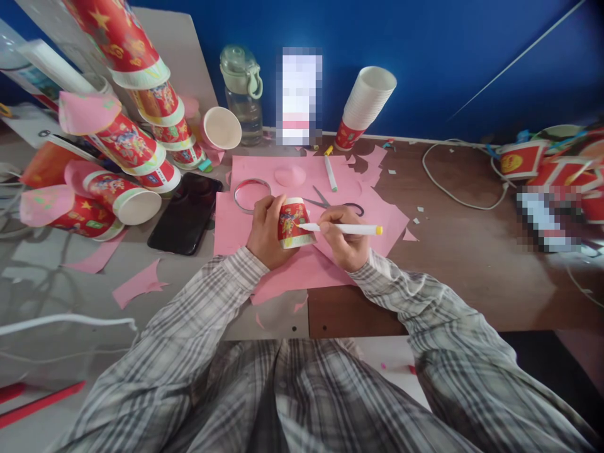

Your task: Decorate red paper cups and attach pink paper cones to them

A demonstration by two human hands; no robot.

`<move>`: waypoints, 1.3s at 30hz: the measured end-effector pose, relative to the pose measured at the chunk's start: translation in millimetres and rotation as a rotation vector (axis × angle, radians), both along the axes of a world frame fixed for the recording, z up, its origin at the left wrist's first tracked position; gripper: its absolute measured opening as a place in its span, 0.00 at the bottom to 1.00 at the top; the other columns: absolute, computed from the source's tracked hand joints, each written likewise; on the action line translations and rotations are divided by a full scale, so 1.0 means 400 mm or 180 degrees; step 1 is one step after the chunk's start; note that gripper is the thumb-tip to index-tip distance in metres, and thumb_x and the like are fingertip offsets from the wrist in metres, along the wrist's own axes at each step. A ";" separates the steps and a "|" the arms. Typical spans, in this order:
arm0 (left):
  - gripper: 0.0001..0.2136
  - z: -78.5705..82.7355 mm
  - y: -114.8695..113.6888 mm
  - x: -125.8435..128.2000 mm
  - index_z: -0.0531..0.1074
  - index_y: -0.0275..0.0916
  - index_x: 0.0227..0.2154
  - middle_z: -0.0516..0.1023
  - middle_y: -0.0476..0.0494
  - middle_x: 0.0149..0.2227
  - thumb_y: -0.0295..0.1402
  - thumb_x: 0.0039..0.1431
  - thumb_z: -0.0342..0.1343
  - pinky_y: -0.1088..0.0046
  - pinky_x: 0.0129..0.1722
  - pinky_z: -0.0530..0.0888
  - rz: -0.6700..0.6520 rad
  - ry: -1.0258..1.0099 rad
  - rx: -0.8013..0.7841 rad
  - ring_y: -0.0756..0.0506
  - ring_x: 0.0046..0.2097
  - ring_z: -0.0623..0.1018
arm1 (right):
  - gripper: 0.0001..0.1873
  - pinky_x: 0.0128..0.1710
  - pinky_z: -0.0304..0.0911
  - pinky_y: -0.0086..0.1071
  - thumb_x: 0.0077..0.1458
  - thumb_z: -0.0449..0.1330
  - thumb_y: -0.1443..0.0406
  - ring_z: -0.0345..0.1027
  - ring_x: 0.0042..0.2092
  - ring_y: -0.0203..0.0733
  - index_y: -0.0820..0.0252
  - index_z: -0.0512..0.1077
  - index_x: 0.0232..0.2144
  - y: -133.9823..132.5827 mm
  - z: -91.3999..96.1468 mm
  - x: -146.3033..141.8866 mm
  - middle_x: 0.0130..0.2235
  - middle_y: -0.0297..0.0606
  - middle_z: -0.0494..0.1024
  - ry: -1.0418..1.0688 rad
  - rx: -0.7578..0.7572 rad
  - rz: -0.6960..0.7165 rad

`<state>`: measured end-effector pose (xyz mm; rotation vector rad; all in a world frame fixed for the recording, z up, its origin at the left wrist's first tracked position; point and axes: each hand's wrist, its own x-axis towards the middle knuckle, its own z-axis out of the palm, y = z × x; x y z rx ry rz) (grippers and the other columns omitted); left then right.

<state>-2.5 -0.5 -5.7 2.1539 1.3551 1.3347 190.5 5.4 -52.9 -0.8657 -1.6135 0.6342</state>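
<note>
Grips red printed paper cup (291, 215) in left hand (268, 231), yellow-ended white marker (359, 229) in right hand (349, 247). Shows yellowish rim (297, 242), apparently part-coloured; lacks pink paper cone (89, 114) seen at left.

The worktop (472, 270) is grey on its nine-o'clock side and brown on its three-o'clock side, the seam visible at six. Pink paper (382, 217) covers the middle. Around it: a black phone (184, 214) at nine, red cups (92, 214) at ten, a bottle (243, 116) at eleven, stacked cups (365, 104) at one, a scrap (139, 283) at eight.
</note>
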 end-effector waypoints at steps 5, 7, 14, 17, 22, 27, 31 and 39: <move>0.36 0.004 0.001 0.000 0.48 0.51 0.53 0.59 0.38 0.48 0.39 0.41 0.60 0.43 0.46 0.69 0.0009 -0.0041 0.0050 0.34 0.51 0.64 | 0.20 0.35 0.74 0.41 0.71 0.71 0.44 0.68 0.30 0.42 0.49 0.80 0.34 0.001 0.004 -0.004 0.30 0.33 0.81 -0.0060 -0.0204 -0.0053; 0.36 0.004 0.001 0.000 0.49 0.50 0.53 0.60 0.37 0.48 0.39 0.41 0.60 0.43 0.46 0.69 0.0013 -0.0023 0.0047 0.34 0.51 0.64 | 0.20 0.35 0.75 0.42 0.70 0.72 0.45 0.67 0.30 0.43 0.49 0.80 0.33 0.002 0.004 0.000 0.30 0.33 0.80 -0.0047 -0.0202 -0.0008; 0.36 0.003 0.001 -0.001 0.49 0.49 0.54 0.59 0.37 0.48 0.39 0.40 0.60 0.42 0.46 0.68 0.0004 -0.0013 -0.0002 0.33 0.51 0.64 | 0.17 0.35 0.73 0.41 0.70 0.72 0.48 0.65 0.29 0.41 0.49 0.80 0.34 0.005 0.002 0.002 0.29 0.31 0.79 0.0026 -0.0110 0.0020; 0.37 0.004 0.001 0.000 0.48 0.53 0.54 0.59 0.38 0.48 0.39 0.41 0.60 0.41 0.46 0.68 -0.0008 -0.0058 -0.0004 0.33 0.51 0.64 | 0.17 0.35 0.72 0.41 0.69 0.73 0.48 0.65 0.29 0.41 0.50 0.80 0.34 0.005 0.004 -0.003 0.30 0.31 0.80 -0.0016 -0.0239 0.0027; 0.37 0.003 0.001 0.000 0.48 0.51 0.54 0.59 0.38 0.48 0.39 0.40 0.60 0.41 0.46 0.68 -0.0014 -0.0060 -0.0018 0.34 0.51 0.64 | 0.17 0.36 0.73 0.41 0.69 0.73 0.49 0.66 0.29 0.41 0.50 0.79 0.33 0.006 0.008 0.005 0.29 0.31 0.79 0.0017 -0.0143 0.0077; 0.37 0.000 0.000 0.000 0.49 0.46 0.54 0.59 0.36 0.48 0.39 0.40 0.60 0.44 0.47 0.68 0.0016 -0.0002 -0.0026 0.34 0.52 0.64 | 0.18 0.36 0.74 0.44 0.67 0.71 0.47 0.64 0.28 0.42 0.48 0.76 0.31 0.005 0.009 0.011 0.26 0.30 0.77 -0.0062 -0.0228 0.0015; 0.37 0.000 0.001 0.000 0.50 0.45 0.53 0.59 0.35 0.48 0.41 0.40 0.60 0.45 0.46 0.69 0.0047 0.0028 -0.0015 0.34 0.51 0.64 | 0.16 0.34 0.72 0.42 0.68 0.71 0.50 0.65 0.28 0.42 0.48 0.77 0.32 0.002 0.010 0.007 0.27 0.31 0.78 0.0000 -0.0127 0.0024; 0.37 0.002 0.000 0.002 0.49 0.52 0.54 0.60 0.37 0.48 0.40 0.39 0.60 0.42 0.43 0.69 0.0053 -0.0081 -0.0029 0.33 0.51 0.64 | 0.16 0.36 0.74 0.43 0.68 0.72 0.50 0.65 0.28 0.42 0.48 0.77 0.32 0.002 0.002 0.010 0.28 0.30 0.77 0.0027 -0.0077 0.0128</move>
